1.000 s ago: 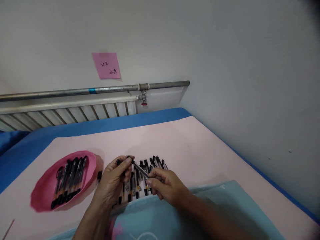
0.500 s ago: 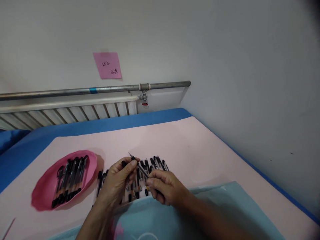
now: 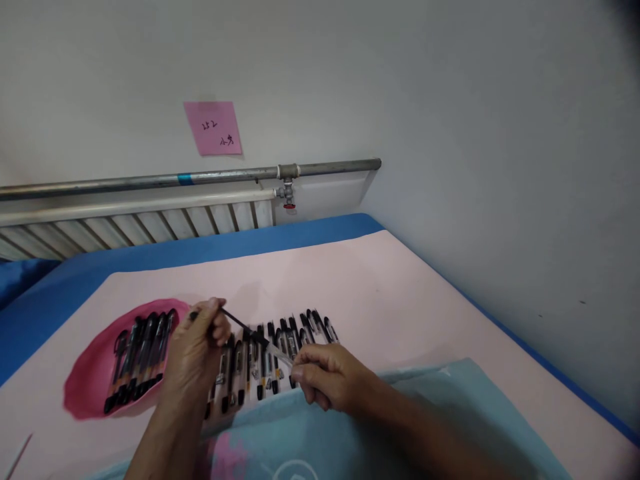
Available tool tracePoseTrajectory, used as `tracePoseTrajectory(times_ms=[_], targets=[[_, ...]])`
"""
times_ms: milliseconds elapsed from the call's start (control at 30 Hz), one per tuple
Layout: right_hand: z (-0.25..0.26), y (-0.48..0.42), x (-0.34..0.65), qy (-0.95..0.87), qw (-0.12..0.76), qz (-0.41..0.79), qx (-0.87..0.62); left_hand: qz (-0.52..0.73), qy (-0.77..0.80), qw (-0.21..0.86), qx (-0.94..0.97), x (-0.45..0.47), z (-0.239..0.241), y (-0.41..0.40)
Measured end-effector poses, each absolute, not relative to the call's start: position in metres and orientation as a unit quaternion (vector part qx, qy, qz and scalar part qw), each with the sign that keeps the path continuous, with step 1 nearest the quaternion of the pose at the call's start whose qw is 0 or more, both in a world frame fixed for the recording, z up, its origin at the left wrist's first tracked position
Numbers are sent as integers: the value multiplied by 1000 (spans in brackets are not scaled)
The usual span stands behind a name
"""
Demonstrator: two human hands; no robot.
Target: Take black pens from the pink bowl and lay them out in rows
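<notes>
Left hand (image 3: 197,337), raised, pinches a probable refill (image 3: 236,320); right hand (image 3: 330,377), lower, clamps a pen barrel (image 3: 279,353).

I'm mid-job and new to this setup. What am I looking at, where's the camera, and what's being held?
No machine here: these are a person's bare left hand and right hand, seen by one head-worn camera looking forward and down. The left hand pinches one end of a thin dark rod, which leads to a clear pen barrel in the right hand. Loose pens lie in a row on a pale pink sheet; to the left, a brighter pink dish holds more pens.
</notes>
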State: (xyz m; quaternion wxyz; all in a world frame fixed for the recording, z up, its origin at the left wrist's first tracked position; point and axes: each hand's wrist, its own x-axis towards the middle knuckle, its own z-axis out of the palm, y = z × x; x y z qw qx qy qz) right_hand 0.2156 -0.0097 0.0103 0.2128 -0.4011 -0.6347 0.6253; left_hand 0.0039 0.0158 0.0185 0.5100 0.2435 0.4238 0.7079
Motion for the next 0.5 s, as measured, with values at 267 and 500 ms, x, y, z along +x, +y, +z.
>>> tracePoseTrajectory(times_ms=[267, 500], targets=[[15, 22, 262, -766, 168, 282, -552, 761, 390, 503, 128, -26, 24, 21], [2, 29, 275, -734, 75, 227, -636, 705, 430, 541, 163, 2, 20, 18]])
